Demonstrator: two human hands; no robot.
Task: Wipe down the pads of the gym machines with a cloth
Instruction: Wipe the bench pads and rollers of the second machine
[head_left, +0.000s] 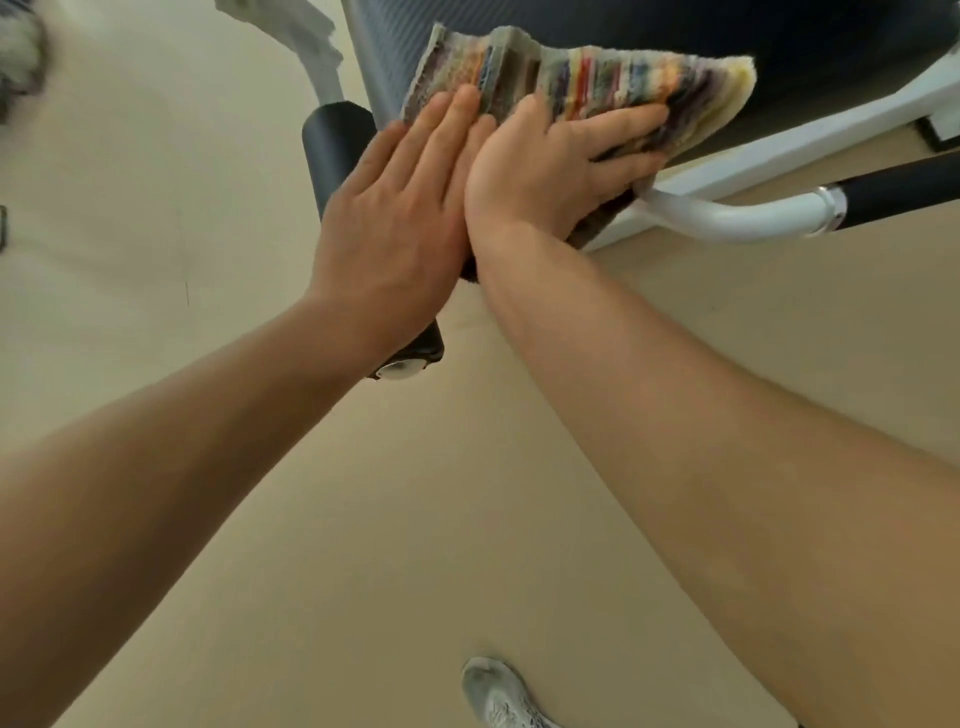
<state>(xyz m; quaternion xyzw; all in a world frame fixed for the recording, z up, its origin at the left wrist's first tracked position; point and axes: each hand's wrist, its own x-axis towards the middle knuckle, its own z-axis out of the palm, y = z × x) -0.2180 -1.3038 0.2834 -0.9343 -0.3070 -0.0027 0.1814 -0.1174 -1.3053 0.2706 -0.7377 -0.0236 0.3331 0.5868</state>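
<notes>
Presently left hand (395, 208) and right hand (545, 161), fingers flat and together, press striped multicoloured terry cloth (587, 83) on dark padded seat (805, 62); its bunched edge risks slipping off.

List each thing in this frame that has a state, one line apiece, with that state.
Cloth: spread flat on the pad, pressed under both hands.
Left hand: open, flat, fingertips on the cloth's left edge.
Right hand: open, fingers splayed, pressing the cloth down.
Dark seat pad: partly covered by the cloth.
Roller pad: bare, untouched by the cloth.
Handle grip: free, nobody holding it.
</notes>
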